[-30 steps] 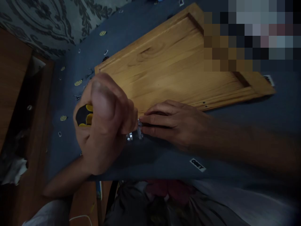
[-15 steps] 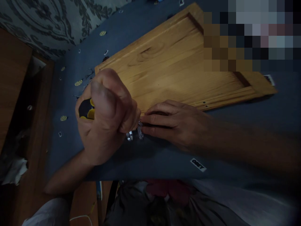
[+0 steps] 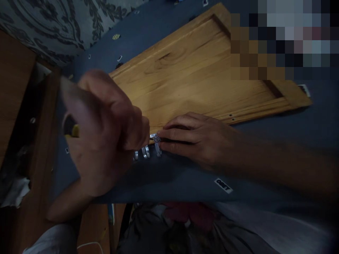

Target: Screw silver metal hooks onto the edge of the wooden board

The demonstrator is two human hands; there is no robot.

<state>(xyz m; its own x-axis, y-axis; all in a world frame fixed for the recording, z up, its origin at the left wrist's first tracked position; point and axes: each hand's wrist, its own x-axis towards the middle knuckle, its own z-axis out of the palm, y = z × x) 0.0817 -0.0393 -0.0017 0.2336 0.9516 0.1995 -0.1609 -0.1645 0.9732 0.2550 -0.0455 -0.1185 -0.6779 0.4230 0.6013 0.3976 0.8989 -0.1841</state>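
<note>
Left of centre, L hand [image 3: 106, 141] grip wraps yellow-blk tool handle [image 3: 76, 130]; R hand [image 3: 202, 139], grip unclear, touches metal hinge [image 3: 157, 139]: best press flat, tool square.

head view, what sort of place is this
Probably a room in a home, though the frame can't fully settle it: a leafy patterned wall, a blue cover with small prints under the wooden panel, and wooden furniture along the left edge.
</note>
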